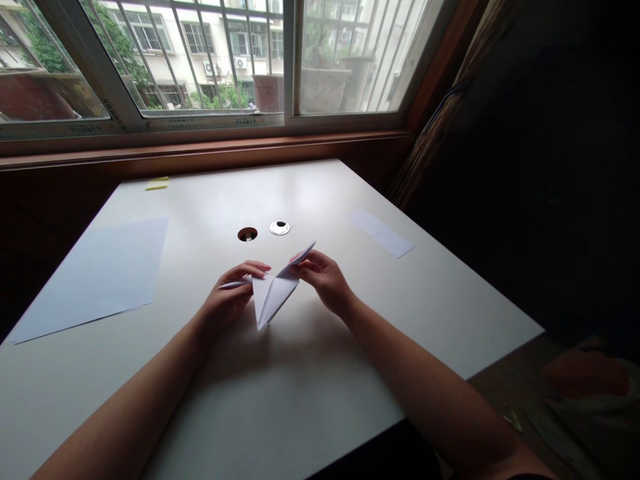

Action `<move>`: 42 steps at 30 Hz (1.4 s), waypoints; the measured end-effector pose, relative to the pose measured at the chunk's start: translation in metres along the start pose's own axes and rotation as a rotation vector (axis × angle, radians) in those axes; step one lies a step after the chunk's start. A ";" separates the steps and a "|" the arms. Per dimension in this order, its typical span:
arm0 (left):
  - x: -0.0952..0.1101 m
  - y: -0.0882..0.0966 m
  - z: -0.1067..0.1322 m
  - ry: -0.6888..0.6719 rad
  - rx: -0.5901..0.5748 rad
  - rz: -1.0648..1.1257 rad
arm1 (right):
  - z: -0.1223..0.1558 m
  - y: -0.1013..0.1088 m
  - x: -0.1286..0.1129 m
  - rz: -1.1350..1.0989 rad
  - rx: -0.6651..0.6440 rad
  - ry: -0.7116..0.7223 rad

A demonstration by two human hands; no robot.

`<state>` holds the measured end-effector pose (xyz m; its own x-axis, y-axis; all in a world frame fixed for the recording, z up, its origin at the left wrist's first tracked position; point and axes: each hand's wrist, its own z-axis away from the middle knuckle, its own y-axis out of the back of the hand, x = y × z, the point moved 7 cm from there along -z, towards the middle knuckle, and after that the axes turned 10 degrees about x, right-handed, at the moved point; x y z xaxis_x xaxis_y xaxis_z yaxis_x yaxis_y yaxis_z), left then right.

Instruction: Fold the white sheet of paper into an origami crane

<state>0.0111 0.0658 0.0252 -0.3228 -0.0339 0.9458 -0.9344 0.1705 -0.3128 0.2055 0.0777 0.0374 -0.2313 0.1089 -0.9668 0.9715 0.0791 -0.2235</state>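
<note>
A folded piece of white paper (273, 293) with pointed flaps is held just above the white table (300, 387), near its middle. My left hand (231, 297) pinches the paper's left flap, fingers closed on it. My right hand (324, 277) grips the right flap, which sticks up and away to a point. The paper's lowest tip points toward me.
A stack of white sheets (95, 277) lies at the table's left. A narrow paper strip (381, 233) lies at the right. A cable hole (247, 234) and its round cap (279, 228) sit behind the hands. Yellow sticky notes (157, 184) rest at the far left, below the window.
</note>
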 end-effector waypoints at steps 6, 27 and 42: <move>0.003 -0.002 0.004 -0.033 -0.032 -0.020 | -0.002 0.000 0.005 -0.024 -0.022 -0.046; 0.032 -0.008 0.010 -0.455 0.044 -0.415 | 0.000 -0.006 0.015 0.022 -0.082 -0.218; 0.027 -0.007 0.007 -0.452 0.051 -0.452 | 0.004 -0.014 -0.002 0.071 -0.222 -0.041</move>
<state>0.0074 0.0564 0.0522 0.0838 -0.5054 0.8588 -0.9955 -0.0045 0.0945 0.1926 0.0726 0.0425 -0.1563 0.0817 -0.9843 0.9488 0.2893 -0.1267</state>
